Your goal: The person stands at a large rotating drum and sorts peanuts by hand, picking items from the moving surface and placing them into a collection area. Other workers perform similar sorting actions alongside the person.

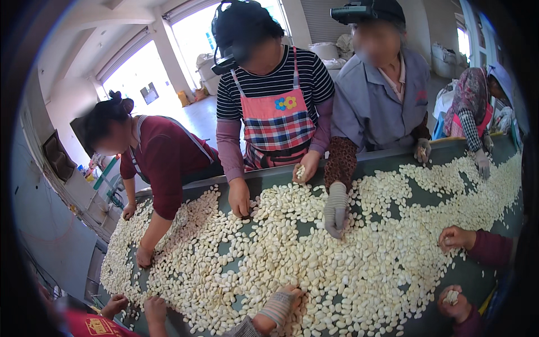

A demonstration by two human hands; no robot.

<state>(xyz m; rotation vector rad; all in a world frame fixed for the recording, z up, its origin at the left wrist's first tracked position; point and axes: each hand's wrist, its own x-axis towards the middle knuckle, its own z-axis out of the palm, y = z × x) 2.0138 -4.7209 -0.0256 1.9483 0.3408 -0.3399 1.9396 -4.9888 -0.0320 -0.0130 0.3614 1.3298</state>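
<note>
My left hand, in a striped knit glove with bare fingertips, reaches in from the bottom edge. It rests among large white beans, its fingers bent down against them. The fingertips are partly hidden, and whether they pinch a bean does not show. My right hand is out of view. The beans lie in a loose, uneven layer over a long dark green sorting surface, which shows through in patches.
Opposite, co-workers' hands reach in: a grey-gloved hand, a bare hand and a palm holding beans. At right, a maroon-sleeved person's hand holds beans. Another person's hands are at lower left. A raised rim runs along the far side.
</note>
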